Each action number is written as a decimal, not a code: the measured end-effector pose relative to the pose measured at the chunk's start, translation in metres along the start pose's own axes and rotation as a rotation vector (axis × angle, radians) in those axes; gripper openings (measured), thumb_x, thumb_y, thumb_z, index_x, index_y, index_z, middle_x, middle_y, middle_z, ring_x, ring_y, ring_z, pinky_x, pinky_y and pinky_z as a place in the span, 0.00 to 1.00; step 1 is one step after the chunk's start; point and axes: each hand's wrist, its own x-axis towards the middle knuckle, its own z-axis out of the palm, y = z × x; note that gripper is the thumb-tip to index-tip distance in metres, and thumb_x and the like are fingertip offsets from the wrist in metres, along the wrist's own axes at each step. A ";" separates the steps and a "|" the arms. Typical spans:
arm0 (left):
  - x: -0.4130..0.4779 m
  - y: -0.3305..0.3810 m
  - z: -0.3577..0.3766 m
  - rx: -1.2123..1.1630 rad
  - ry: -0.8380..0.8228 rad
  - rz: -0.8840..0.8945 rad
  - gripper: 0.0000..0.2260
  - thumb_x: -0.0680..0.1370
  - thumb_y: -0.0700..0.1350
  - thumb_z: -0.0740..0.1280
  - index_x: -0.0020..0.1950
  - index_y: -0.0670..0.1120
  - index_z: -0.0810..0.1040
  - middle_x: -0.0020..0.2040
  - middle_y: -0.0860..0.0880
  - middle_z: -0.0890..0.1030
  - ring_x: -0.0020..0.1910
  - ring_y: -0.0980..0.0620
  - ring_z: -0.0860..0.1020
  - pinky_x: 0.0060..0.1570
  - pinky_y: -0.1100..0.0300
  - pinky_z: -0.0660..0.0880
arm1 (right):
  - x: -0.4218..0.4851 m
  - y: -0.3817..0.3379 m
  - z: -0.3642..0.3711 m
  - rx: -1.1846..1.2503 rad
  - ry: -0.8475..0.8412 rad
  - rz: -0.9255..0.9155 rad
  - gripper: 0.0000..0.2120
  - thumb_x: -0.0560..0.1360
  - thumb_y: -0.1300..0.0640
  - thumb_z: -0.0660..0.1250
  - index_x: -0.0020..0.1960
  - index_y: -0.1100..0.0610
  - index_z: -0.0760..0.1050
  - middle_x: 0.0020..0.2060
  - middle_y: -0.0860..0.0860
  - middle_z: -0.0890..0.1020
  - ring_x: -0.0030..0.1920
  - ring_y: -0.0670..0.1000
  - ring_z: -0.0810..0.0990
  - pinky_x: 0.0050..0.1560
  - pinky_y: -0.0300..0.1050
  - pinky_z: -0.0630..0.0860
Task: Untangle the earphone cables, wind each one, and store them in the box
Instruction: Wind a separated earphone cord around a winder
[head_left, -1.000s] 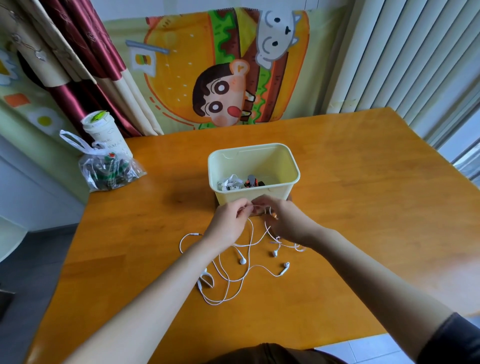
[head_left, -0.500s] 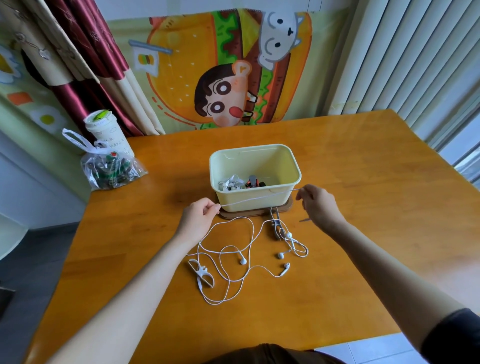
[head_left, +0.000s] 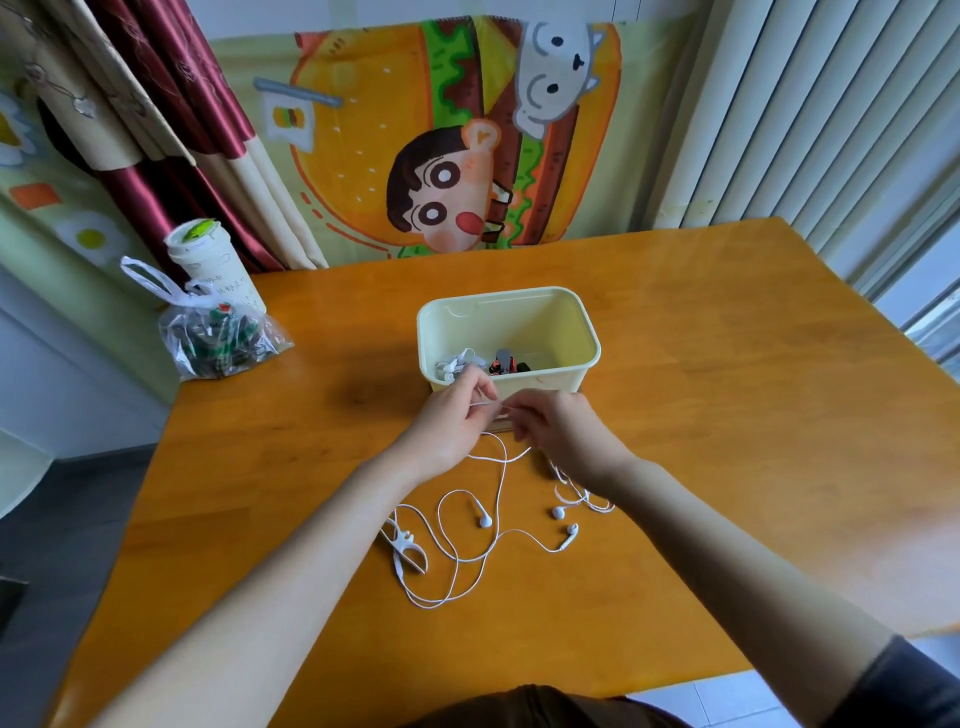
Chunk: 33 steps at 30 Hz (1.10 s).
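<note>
An orange-brown wooden worktop (head_left: 727, 415) stands before a hanging cloth printed with a cartoon burger and a boy's head (head_left: 457, 135), with dark red and cream curtains (head_left: 171, 104) to the left and pale vertical blinds (head_left: 831, 104) to the right. Near the middle of the worktop sits a pale yellow rectangular plastic box (head_left: 540, 382), open side up, its long axis running left to right; a wound white earphone (head_left: 454, 364) and a small red and black item (head_left: 503, 362) lie at its near left. Just in front of the box's near wall the left hand (head_left: 457, 415) and the right hand (head_left: 558, 426) are close together, each pinching with thumb and fingertips a short stretch of the white earphone cables (head_left: 452, 561), which runs about left to right between them. From the hands the cables drop to the worktop and trail toward the person in loose, crossing loops, with three white earbuds (head_left: 484, 519) lying apart among them. At the far left edge stand a clear knotted plastic bag (head_left: 218, 343) and, touching it behind, a white lidded paper cup (head_left: 208, 260)
</note>
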 end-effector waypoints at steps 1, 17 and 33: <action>-0.001 -0.007 -0.001 -0.024 -0.010 -0.040 0.02 0.80 0.41 0.62 0.50 0.44 0.71 0.38 0.51 0.73 0.37 0.56 0.71 0.37 0.70 0.67 | 0.000 0.005 -0.005 0.000 0.041 0.029 0.09 0.79 0.64 0.60 0.48 0.58 0.79 0.31 0.45 0.76 0.30 0.39 0.73 0.38 0.34 0.68; -0.006 -0.017 -0.006 -0.030 -0.019 -0.023 0.07 0.79 0.43 0.65 0.42 0.51 0.79 0.37 0.39 0.77 0.33 0.53 0.70 0.37 0.58 0.66 | -0.018 0.048 -0.014 -0.117 0.067 0.279 0.23 0.76 0.66 0.64 0.70 0.60 0.66 0.67 0.56 0.72 0.67 0.55 0.71 0.65 0.40 0.64; -0.022 -0.072 0.000 0.049 -0.182 -0.277 0.13 0.82 0.43 0.58 0.40 0.49 0.76 0.31 0.52 0.69 0.31 0.54 0.68 0.35 0.58 0.71 | -0.017 0.080 -0.030 0.075 0.383 0.509 0.15 0.81 0.60 0.53 0.40 0.59 0.74 0.28 0.50 0.76 0.28 0.50 0.74 0.38 0.44 0.74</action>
